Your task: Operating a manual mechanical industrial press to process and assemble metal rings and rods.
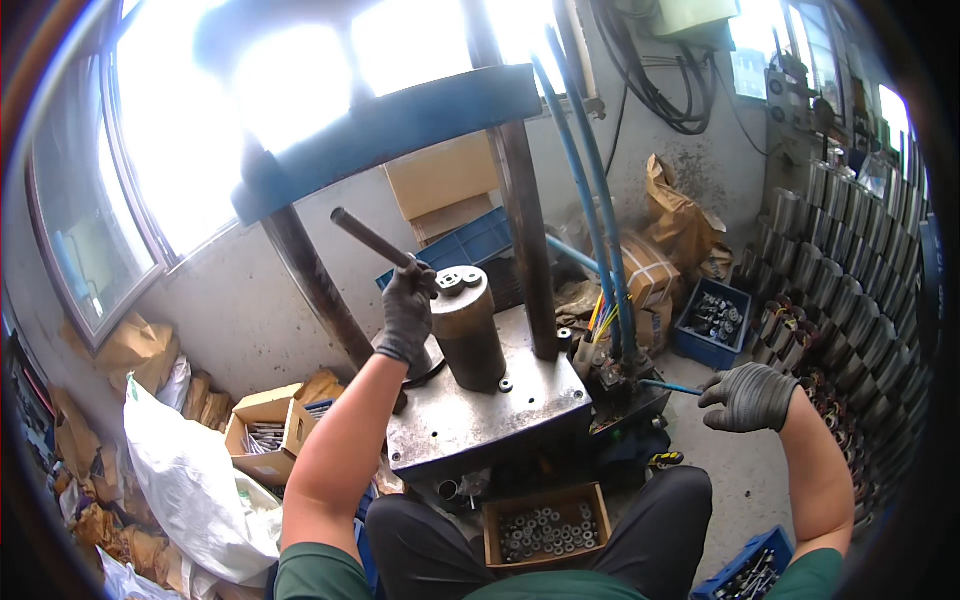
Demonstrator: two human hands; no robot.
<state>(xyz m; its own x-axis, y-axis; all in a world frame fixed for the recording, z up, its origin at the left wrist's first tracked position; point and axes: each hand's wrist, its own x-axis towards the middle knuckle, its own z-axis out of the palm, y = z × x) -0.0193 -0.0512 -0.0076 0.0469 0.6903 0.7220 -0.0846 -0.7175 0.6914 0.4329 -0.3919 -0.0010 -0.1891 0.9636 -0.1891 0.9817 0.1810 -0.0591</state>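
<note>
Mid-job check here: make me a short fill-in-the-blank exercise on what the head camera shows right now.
1. The metal rod in the left hand slants toward the picture's upper ____ corner.
2. The thin lever at the fingertips of the right hand is coloured ____.
3. The metal cylinder stands nearer the left hand than the ____ hand.
4. The big sack is coloured ____.

Missing words: left; blue; right; white.

Windows [295,85] glare white; edges bend and darken.
</note>
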